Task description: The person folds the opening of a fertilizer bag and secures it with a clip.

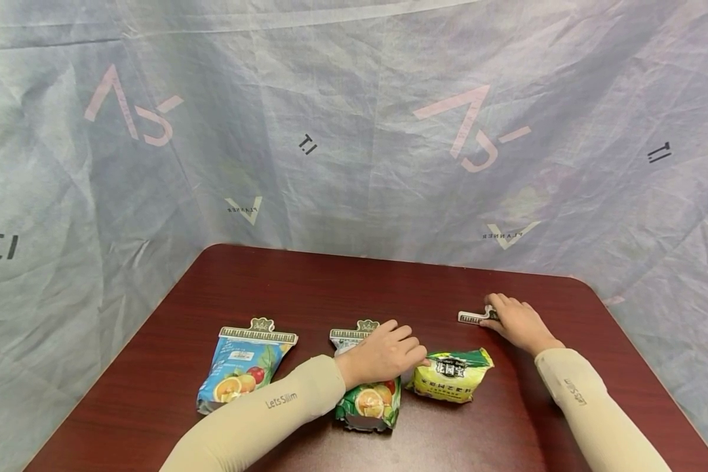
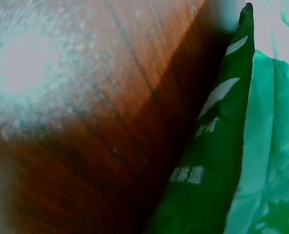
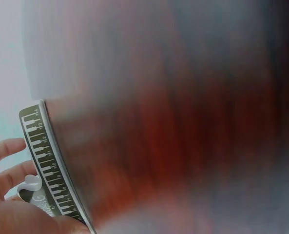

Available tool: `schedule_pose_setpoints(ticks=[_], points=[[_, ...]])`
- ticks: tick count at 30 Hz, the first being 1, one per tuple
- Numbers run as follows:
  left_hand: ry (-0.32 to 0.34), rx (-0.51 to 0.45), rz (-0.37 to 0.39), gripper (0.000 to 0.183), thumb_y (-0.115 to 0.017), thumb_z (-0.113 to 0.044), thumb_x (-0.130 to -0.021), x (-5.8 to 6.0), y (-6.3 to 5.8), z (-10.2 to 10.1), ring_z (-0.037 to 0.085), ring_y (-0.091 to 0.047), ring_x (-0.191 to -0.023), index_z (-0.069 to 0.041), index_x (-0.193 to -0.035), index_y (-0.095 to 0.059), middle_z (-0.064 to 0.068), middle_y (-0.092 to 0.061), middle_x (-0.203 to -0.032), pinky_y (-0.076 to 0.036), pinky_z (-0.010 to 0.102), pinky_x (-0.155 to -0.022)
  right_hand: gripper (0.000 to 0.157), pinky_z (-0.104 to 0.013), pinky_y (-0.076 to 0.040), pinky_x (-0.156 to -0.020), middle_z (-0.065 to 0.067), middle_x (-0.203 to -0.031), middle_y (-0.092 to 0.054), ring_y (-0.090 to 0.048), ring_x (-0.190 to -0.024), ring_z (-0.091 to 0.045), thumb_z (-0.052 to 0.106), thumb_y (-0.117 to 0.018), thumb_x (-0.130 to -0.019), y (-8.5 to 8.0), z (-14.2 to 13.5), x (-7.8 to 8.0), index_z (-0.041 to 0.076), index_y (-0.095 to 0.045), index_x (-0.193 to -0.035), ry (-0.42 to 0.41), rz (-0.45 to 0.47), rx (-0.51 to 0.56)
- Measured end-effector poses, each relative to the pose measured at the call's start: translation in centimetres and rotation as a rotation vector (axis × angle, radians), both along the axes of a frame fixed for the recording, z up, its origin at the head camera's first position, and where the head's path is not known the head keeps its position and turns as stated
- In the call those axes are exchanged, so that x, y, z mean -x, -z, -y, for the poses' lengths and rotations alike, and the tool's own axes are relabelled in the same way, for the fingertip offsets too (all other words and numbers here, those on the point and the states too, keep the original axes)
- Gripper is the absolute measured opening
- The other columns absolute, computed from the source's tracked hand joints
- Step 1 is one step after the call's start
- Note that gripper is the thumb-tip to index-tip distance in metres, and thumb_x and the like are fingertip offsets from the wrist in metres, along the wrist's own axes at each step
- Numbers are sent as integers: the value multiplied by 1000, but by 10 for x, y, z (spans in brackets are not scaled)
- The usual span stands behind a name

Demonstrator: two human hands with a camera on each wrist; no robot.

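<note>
My right hand (image 1: 520, 324) pinches a long clip (image 1: 473, 318) with a piano-key pattern, held near the table top. In the right wrist view the clip (image 3: 49, 161) lies between the thumb and fingers. My left hand (image 1: 383, 355) reaches over a green fruit-print bag (image 1: 370, 405), its fingertips at the left end of a yellow-and-green bag (image 1: 448, 380). Whether they pinch that bag is hidden. A similar clip (image 1: 348, 333) spans the top of the green bag. The left wrist view shows green packaging (image 2: 207, 146) close up.
At the left lies a blue fruit-print bag (image 1: 236, 373) with another piano-key clip (image 1: 259, 333) across its top. Everything rests on a dark red wooden table (image 1: 330, 282). Grey printed cloth (image 1: 354, 131) hangs behind the table and at its sides.
</note>
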State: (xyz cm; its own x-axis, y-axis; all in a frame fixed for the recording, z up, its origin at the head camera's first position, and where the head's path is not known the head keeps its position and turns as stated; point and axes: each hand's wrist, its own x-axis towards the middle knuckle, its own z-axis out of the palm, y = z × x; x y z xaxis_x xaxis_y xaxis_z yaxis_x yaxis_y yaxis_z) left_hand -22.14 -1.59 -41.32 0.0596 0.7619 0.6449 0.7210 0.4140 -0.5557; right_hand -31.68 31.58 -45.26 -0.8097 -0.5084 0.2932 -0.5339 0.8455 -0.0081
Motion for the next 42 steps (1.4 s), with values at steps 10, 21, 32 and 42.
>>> schedule_pose_setpoints(ticks=[10, 21, 32, 42], points=[[13, -4, 17, 32, -40, -35, -97, -1, 0, 0, 10, -29, -57, -18, -70, -45, -10, -51, -64, -29, 25, -52, 36, -44, -40, -67, -7, -96, -57, -57, -84, -28, 32, -67, -82, 1, 0, -4, 6, -57, -105, -25, -94, -25], [8, -1, 14, 32, -39, -34, -98, -1, 0, 1, 9, -31, -57, -18, -71, -46, -10, -51, -65, -30, 25, -53, 24, -41, -42, -61, 1, -83, -49, -55, -71, -19, 31, -66, -83, 0, -3, -4, 13, -53, -92, -110, -183, -129], [15, -3, 14, 32, -41, -35, -97, -1, -1, 1, 9, -33, -58, -18, -71, -46, -10, -52, -66, -31, 25, -53, 28, -34, -42, -54, 4, -78, -48, -54, -64, -15, 31, -69, -80, -1, -6, -5, 12, -52, -92, -192, -229, -164], [14, -5, 3, 32, -40, -34, -98, -2, -1, 1, 9, -32, -57, -18, -70, -46, -9, -51, -65, -30, 25, -52, 30, -34, -41, -52, 4, -76, -48, -54, -63, -17, 29, -72, -76, -7, -6, -9, 11, -54, -91, -238, -264, -175]])
